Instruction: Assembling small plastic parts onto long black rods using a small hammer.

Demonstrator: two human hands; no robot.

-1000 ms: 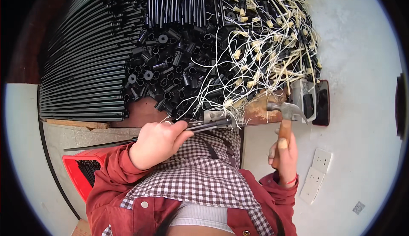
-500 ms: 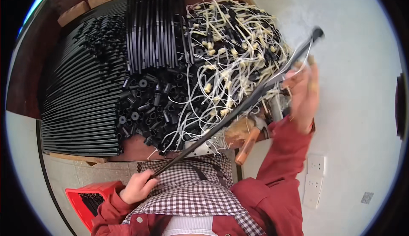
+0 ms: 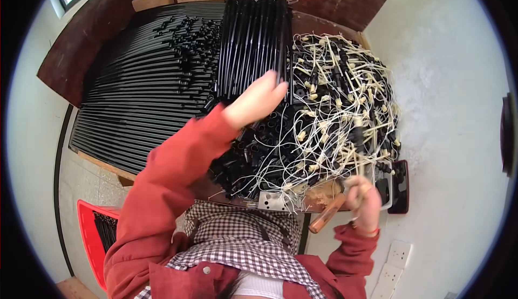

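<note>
Over the near ends of an upright-laid bundle of glossy black tubes point(image 3: 245, 45), my left hand point(image 3: 256, 100) is reaching far forward. A slightly smeared black tube point(image 3: 281, 56) at the bundle's right edge runs from between its thumb and forefinger; the other fingers are hidden. My right hand point(image 3: 366, 204), blurred, is closed at the table's near right, beside a hammer point(image 3: 327, 214) with a wooden handle. From its fingers a black fitting with a cream cord point(image 3: 359, 137) rises in front of a heap of similar corded black fittings point(image 3: 334, 99).
Long thin black rods point(image 3: 124, 115) fill the table's left side. Short black sleeves point(image 3: 251, 150) are piled in the middle. A drilled metal plate point(image 3: 271, 201) lies at the near edge, a dark case point(image 3: 399, 187) at the right. A red bin point(image 3: 89, 234) stands lower left.
The long black tube that both hands held slantwise is now away from my right hand. My left hand has moved forward to the bundle; my right hand has come down near the hammer.
</note>
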